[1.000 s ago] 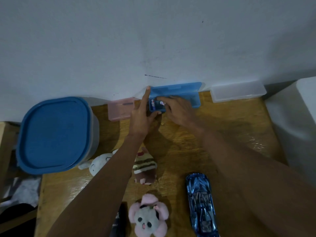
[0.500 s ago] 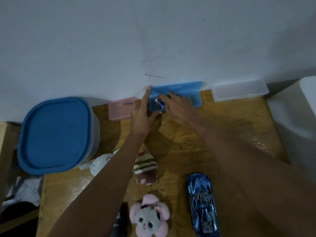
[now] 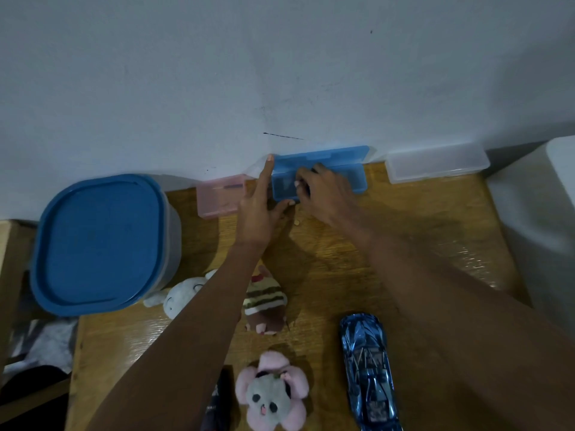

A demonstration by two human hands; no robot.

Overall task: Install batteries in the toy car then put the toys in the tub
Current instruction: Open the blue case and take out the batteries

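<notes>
Entry: open translucent blue plastic case (image 3: 329,171), set against the white wall (image 3: 280,73) at the far edge of the varnished wooden table (image 3: 404,244). Left hand (image 3: 258,206) steadies its left end, forefinger straight along the side, thumb at the near corner, fingers not curled round anything. Right hand (image 3: 323,194) reaches into the tray with fingers curled; whether it pinches a battery cannot be told, the fingertips being hidden. Glossy blue metallic toy car (image 3: 368,371) lies wheels-down at the near edge, well apart from both hands. Round blue-lidded plastic tub (image 3: 99,241), lid on, stands at the table's left edge. Risks, judged: the light case could slide or tip if the left hand lets go; a small cell could slip and roll off the table; the withdrawing forearms could sweep the white plush bunny (image 3: 182,295), brown striped cake plush (image 3: 264,306) or pink-and-grey plush mouse (image 3: 272,396). Room: bare wood between the arms and to the right; pink plastic case (image 3: 217,197) just beside the left hand, clear plastic case (image 3: 435,163) further right along the wall.
</notes>
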